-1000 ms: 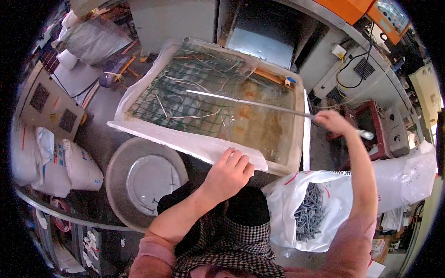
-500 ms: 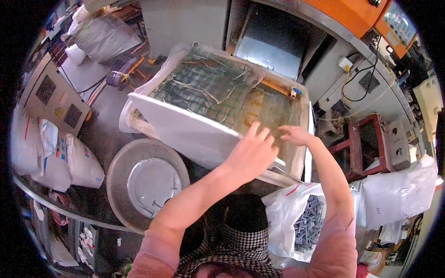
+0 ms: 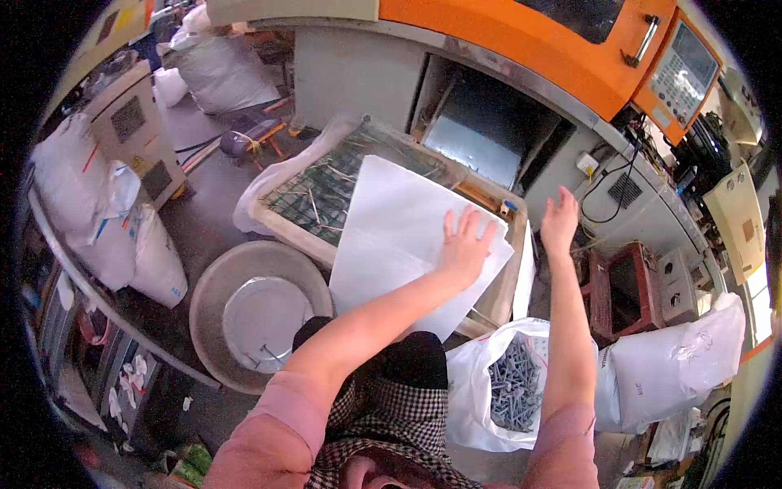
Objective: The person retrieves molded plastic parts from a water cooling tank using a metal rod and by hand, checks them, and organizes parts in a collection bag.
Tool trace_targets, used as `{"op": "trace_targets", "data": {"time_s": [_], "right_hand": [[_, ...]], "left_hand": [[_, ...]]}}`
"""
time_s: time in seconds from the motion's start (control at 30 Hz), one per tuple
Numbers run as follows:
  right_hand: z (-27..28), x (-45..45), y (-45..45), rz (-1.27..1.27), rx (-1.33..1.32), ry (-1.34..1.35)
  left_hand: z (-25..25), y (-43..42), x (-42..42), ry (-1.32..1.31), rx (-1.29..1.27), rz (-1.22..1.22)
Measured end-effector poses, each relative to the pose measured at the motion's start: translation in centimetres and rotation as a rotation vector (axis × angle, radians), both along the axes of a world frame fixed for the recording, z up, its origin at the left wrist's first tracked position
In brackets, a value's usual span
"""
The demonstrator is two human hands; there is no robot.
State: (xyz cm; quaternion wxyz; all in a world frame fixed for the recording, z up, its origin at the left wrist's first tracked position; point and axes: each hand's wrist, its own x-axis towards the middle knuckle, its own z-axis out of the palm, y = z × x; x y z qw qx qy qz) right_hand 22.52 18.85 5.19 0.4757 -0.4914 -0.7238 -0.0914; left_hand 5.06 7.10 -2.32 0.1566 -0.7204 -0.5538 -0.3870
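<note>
In the head view, the left arm is extended diagonally from the lower left, and the left hand is laid palm down on a white board. Its fingers are spread and pointed away from the body; the surface is touched, but nothing is gripped. The right arm is stretched forward, and the right hand is held up, well apart from the board, with fingers parted and slightly bent, and nothing is seen in its grasp.

The board is set slantwise across a rectangular tub, its near end reaching toward the knees. Green netting is left visible in the tub beyond the board's left edge. A round basin is placed at the left; at the right, an open white sack is filled with grey pieces.
</note>
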Motion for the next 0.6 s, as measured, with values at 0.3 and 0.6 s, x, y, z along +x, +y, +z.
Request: {"op": "trace_targets", "data": {"time_s": [0.3,0.6], "right_hand": [[-2.5,-14.7,-7.6,1.147,-1.123,0.218],[-9.9,-14.5,-7.3,0.578,-0.850,-0.543]], "left_hand": [[-4.4,-5.8,-9.2,-0.619,-0.524,0.189],[-11.7,-8.2,-15.6,-0.179,-1.027,0.223]]}}
